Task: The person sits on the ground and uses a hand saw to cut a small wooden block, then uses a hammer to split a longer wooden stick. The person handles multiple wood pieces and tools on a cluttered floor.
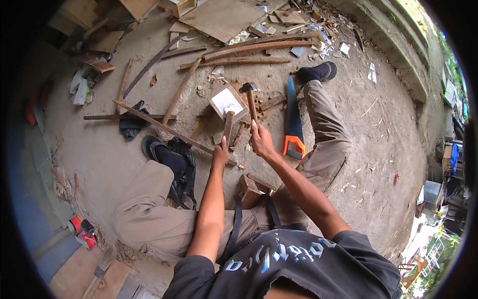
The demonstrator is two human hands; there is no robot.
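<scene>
**Hammer up, stick held still**

The right hand [261, 141] is wrapped tight around the wooden handle of a hammer [251, 99]. The hammer's metal head points away from the person, just above the small wooden frame [226, 101] with a white middle.

The left hand [219, 154] is closed on a short wooden stick [228, 127]. The stick stands up from the ground, right next to the near corner of the frame. The two hands are close, with a small gap between them.

An orange-handled saw [294, 122] lies flat on the ground to the right of the frame, beside the person's right leg. A long thin strip of wood [164, 127] runs slanting past the frame on its left side and ends near the left hand. More long wood pieces [249, 50] lie past the far edge of the frame.

The bare dirt ground [388, 144] is widest well to the right of the frame, past the saw and the leg. Around the frame itself, small wood bits crowd close.
</scene>
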